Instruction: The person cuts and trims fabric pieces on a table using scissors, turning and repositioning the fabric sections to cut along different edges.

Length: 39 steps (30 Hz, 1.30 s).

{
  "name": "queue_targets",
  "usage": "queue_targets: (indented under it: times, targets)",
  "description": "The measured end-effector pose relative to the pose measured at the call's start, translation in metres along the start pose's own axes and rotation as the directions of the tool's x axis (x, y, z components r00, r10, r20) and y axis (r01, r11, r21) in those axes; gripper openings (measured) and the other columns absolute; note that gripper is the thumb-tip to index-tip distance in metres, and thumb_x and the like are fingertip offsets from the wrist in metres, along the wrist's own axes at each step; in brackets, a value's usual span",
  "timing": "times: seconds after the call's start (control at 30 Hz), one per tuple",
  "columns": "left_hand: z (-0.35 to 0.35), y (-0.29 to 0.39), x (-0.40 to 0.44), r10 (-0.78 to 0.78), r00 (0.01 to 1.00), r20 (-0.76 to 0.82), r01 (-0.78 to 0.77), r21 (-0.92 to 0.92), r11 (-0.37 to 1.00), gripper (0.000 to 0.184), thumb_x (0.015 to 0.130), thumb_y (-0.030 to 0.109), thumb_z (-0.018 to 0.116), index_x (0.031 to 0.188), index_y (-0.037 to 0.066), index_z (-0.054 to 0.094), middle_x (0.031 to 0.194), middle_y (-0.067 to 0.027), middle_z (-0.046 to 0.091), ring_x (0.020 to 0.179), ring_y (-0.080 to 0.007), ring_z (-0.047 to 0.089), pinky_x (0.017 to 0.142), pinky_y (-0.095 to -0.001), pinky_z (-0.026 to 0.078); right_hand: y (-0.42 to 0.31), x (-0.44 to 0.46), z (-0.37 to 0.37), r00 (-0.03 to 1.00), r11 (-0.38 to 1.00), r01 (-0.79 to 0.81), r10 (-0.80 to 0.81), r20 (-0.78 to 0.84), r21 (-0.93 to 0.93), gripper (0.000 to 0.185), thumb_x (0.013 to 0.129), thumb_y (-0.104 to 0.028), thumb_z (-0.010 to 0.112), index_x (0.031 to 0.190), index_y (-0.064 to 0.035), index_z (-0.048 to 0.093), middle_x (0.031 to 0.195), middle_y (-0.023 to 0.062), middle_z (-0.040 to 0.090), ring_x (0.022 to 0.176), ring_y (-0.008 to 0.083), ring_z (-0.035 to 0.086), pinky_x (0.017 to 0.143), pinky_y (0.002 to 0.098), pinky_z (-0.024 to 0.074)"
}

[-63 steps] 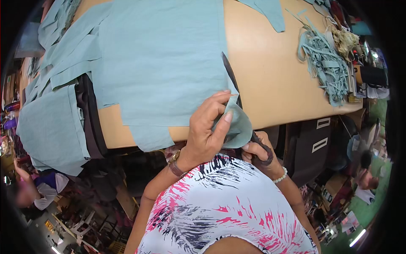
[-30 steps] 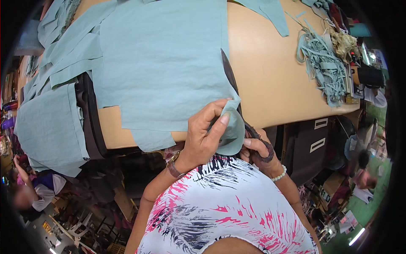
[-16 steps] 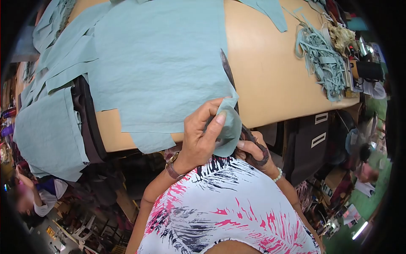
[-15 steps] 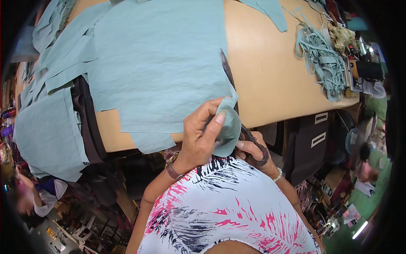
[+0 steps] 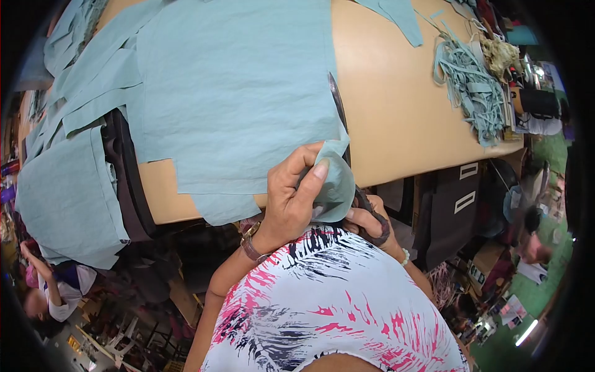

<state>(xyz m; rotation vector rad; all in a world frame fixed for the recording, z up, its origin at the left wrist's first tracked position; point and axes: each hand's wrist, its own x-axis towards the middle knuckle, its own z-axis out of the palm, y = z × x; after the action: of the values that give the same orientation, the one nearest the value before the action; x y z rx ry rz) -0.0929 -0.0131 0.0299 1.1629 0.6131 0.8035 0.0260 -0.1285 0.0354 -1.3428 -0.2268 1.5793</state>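
Note:
A broad piece of light blue-green fabric (image 5: 235,93) lies flat on the tan table, its near edge hanging over the front. My left hand (image 5: 291,189) pinches a lifted, folded corner of this fabric between thumb and fingers. Close by on the right, my right hand (image 5: 370,223) is wrapped round the dark handles of a pair of scissors (image 5: 338,99). The blades point away from me along the fabric's right edge, one long blade showing beside it. Fabric and my left hand hide part of the scissors.
A heap of thin fabric strips (image 5: 474,93) sits at the table's right end. More fabric pieces (image 5: 74,192) drape over a dark chair back on the left. Dark drawers (image 5: 449,198) stand under the table's right side. Another person (image 5: 56,291) is at the lower left.
The view has shifted slightly. Both hands keep their grip, and the scissors and the lifted corner have hardly moved.

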Motion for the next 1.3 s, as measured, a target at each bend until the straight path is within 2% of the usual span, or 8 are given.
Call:
queue_targets:
  times: [0.53,0.73,0.83,0.9,0.97,1.13,1.23,1.3]
  targets:
    - [-0.004,0.002,-0.001,-0.041,0.999,-0.006,0.041,-0.021,0.999,0.018,0.087,0.011,0.046,0.076,-0.002,0.049,0.1,-0.0109,0.06,0.074,-0.0072,0.049,0.066,-0.0237,0.041,0.009,-0.002,0.004,0.998,0.999,0.01,-0.013,-0.063,-0.042,0.019,0.078,-0.011,0.058,0.063,-0.004,0.051,0.05,-0.0019,0.046,0.045,0.004,0.04,0.042,0.0203,0.0286]
    - [-0.016,0.022,0.023,0.069,0.997,0.031,-0.075,0.269,0.96,0.013,0.084,0.01,0.05,0.081,-0.002,0.052,0.092,-0.015,0.062,0.075,-0.0149,0.054,0.071,-0.0292,0.043,0.005,-0.001,0.009,0.998,0.998,-0.008,0.012,-0.059,0.067,0.021,0.081,-0.012,0.056,0.062,-0.0062,0.049,0.049,-0.0038,0.042,0.043,0.0026,0.038,0.04,0.0197,0.028]
    - [-0.026,0.046,0.075,0.304,0.948,0.097,-0.3,0.596,0.744,0.021,0.085,0.015,0.049,0.092,-0.003,0.057,0.094,-0.0104,0.062,0.081,-0.0123,0.053,0.074,-0.0245,0.04,0.009,0.006,-0.001,0.998,0.998,0.055,-0.056,0.025,0.033,0.024,0.081,-0.013,0.056,0.059,-0.0073,0.047,0.048,-0.0029,0.043,0.042,0.0033,0.039,0.04,0.0202,0.0288]
    - [-0.031,0.059,0.124,0.405,0.889,0.215,-0.406,0.778,0.479,0.024,0.085,0.018,0.051,0.098,-0.001,0.059,0.094,-0.0129,0.062,0.087,-0.0194,0.057,0.078,-0.0277,0.042,0.003,0.007,-0.005,0.995,0.998,0.069,-0.069,0.066,-0.005,0.027,0.081,-0.014,0.056,0.056,-0.0074,0.046,0.047,-0.0022,0.044,0.042,0.0037,0.04,0.04,0.02,0.0285]
    - [-0.034,0.055,0.177,0.416,0.868,0.27,-0.428,0.833,0.351,0.028,0.082,0.023,0.055,0.098,0.001,0.059,0.096,-0.0142,0.062,0.088,-0.0242,0.059,0.077,-0.0307,0.044,0.0,0.007,-0.008,0.995,0.998,0.056,-0.056,0.088,-0.004,0.029,0.081,-0.015,0.055,0.055,-0.0077,0.046,0.047,-0.002,0.045,0.042,0.0037,0.04,0.04,0.0195,0.0278]
    - [-0.031,0.027,0.278,0.133,0.975,0.178,-0.188,0.98,0.066,0.036,0.078,0.03,0.058,0.097,0.0,0.06,0.097,-0.0162,0.062,0.089,-0.031,0.058,0.077,-0.0375,0.045,-0.021,0.004,-0.017,0.99,0.985,-0.059,0.037,0.136,0.162,0.026,0.083,-0.015,0.055,0.06,-0.0079,0.045,0.049,-0.0029,0.041,0.042,0.0044,0.039,0.039,0.0193,0.0289]
    - [-0.03,0.017,0.287,0.135,0.979,0.156,-0.164,0.985,0.056,0.039,0.078,0.033,0.057,0.1,0.001,0.058,0.096,-0.0167,0.06,0.091,-0.0319,0.056,0.08,-0.0375,0.043,-0.032,0.004,-0.029,0.985,0.972,-0.06,0.022,0.169,0.228,0.02,0.084,-0.014,0.054,0.068,-0.0063,0.046,0.051,-0.0029,0.039,0.041,0.0043,0.037,0.04,0.0185,0.0296]
    - [-0.052,-0.008,0.284,0.361,0.881,0.305,-0.323,0.946,-0.012,0.043,0.079,0.037,0.056,0.103,0.002,0.056,0.097,-0.0164,0.059,0.094,-0.0316,0.053,0.081,-0.0378,0.042,-0.038,0.006,-0.038,0.985,0.973,-0.043,0.003,0.172,0.227,0.027,0.084,-0.016,0.055,0.06,-0.0077,0.045,0.05,-0.0024,0.04,0.041,0.0055,0.039,0.04,0.0197,0.0301]
